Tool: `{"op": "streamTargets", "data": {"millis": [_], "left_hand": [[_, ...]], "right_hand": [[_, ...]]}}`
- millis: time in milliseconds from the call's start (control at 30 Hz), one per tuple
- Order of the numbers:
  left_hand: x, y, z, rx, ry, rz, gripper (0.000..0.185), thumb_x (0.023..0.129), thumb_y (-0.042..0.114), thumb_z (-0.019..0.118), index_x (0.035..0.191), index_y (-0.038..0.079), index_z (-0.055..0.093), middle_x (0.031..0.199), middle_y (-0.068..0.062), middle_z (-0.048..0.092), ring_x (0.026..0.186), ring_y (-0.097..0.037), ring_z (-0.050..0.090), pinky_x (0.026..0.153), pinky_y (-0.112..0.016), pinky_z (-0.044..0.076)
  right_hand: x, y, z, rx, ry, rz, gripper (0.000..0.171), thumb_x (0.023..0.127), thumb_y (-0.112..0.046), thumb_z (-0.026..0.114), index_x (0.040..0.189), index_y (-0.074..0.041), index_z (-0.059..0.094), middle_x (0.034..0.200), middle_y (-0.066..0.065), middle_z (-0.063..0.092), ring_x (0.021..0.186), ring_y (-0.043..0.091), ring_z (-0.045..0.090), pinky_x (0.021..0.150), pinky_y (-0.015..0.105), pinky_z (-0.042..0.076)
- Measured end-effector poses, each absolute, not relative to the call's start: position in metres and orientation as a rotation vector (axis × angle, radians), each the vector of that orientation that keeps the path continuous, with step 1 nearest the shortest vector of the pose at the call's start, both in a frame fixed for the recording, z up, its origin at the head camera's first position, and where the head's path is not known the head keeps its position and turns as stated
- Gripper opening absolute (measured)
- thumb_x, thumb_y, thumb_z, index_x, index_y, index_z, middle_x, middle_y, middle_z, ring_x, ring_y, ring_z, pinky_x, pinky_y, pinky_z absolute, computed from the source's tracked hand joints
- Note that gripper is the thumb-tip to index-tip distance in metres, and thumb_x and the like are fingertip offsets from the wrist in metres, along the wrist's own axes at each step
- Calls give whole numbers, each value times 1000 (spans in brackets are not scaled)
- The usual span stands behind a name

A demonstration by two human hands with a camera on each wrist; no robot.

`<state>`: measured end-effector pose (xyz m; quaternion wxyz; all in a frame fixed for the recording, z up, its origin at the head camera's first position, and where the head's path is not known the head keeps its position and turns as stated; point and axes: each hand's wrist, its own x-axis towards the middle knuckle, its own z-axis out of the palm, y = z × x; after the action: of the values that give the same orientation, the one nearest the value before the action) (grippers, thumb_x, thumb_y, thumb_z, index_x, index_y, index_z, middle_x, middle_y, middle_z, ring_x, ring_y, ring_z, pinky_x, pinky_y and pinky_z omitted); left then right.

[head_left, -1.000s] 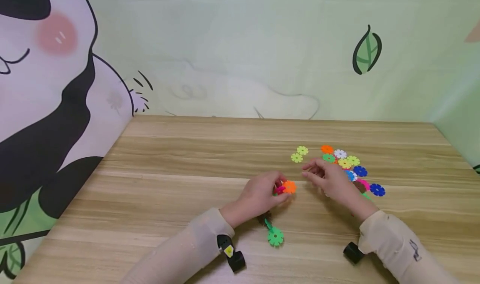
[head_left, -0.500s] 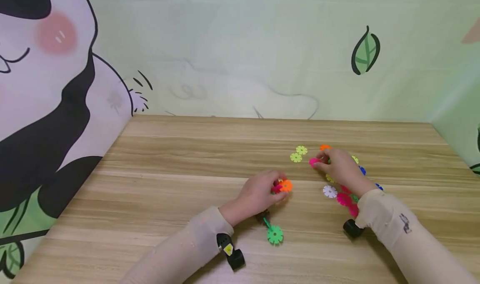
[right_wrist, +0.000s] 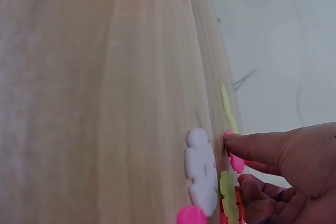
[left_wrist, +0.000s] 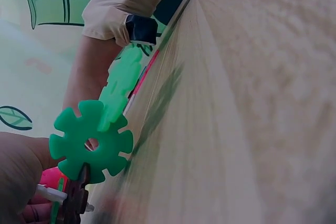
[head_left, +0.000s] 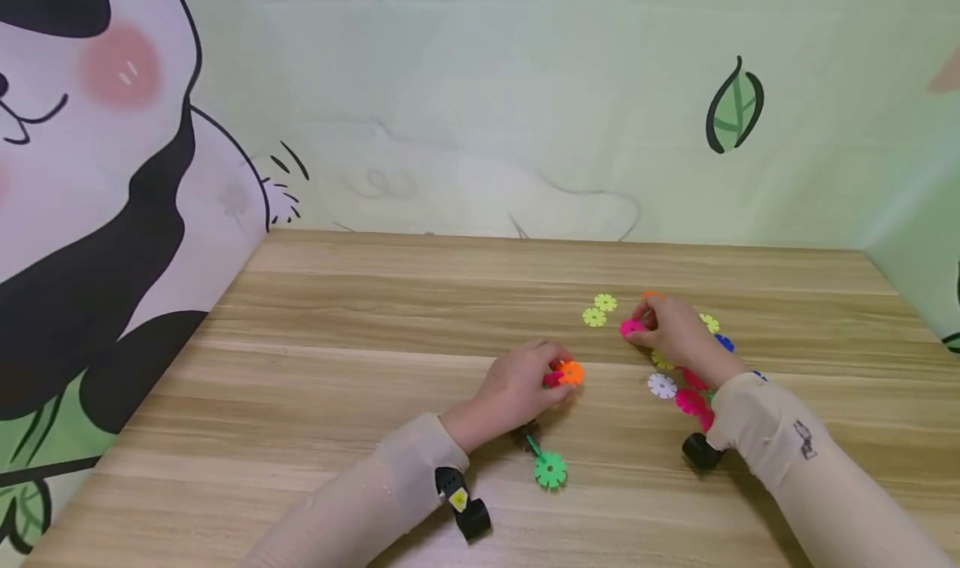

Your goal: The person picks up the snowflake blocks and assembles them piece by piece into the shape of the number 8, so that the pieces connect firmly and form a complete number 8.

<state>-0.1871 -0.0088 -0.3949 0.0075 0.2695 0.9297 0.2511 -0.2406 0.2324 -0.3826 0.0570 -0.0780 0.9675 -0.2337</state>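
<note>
Clearly the work in hand is joining plastic snowflake discs, and the step looks like fetching the next piece. The left hand [head_left: 517,389] rests on the wooden table [head_left: 360,368] with its fingers curled round a small assembly [head_left: 564,374] of slotted discs, an orange one and a pink one showing at the fingertips; in the left wrist view a green disc [left_wrist: 90,141] stands edge-slotted into that cluster, held upright just off the table. A separate green flower piece [head_left: 550,468] with a short stem lies on the table just behind that hand, near the wrist.

The right hand [head_left: 675,334] is over the loose pile [head_left: 686,376] of discs to the right, well apart from the left. Its thumb and forefinger pinch a pink disc [head_left: 631,328] at the pile's near-left edge; the right wrist view shows the fingertip pressing that pink disc [right_wrist: 232,153] against the table, with a white disc [right_wrist: 201,169] and a yellow-green disc [right_wrist: 227,195] lying just beside it. Two yellow-green discs [head_left: 599,309] sit apart, left of the pile.

Judging from this, the pink disc is gripped but not yet lifted clear. The next move likely calls for raising it, carrying it across to the assembly, and turning it so one notch meets a free notch squarely; the left hand must hold the cluster steady against the push.
</note>
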Motion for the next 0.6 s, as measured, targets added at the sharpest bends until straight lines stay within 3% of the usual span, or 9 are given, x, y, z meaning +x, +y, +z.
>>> {"op": "streamTargets", "data": {"millis": [233, 600], "left_hand": [[-188, -9, -397, 831, 2914, 800, 34, 85, 29, 72, 115, 13, 66, 97, 1, 62, 79, -9, 57, 65, -16, 44], [-188, -9, -398, 839, 2926, 776, 36, 86, 29, 71, 118, 12, 66, 93, 1, 61, 75, -8, 52, 61, -16, 40]], "right_hand": [[-236, 234, -385, -196, 2912, -870, 28, 89, -14, 68, 108, 0, 54, 98, 18, 63, 79, 23, 55, 66, 27, 44], [-208, 230, -379, -293, 2925, -1093, 14, 92, -11, 63, 102, 0, 61, 78, 9, 65, 67, 15, 61, 60, 22, 49]]}}
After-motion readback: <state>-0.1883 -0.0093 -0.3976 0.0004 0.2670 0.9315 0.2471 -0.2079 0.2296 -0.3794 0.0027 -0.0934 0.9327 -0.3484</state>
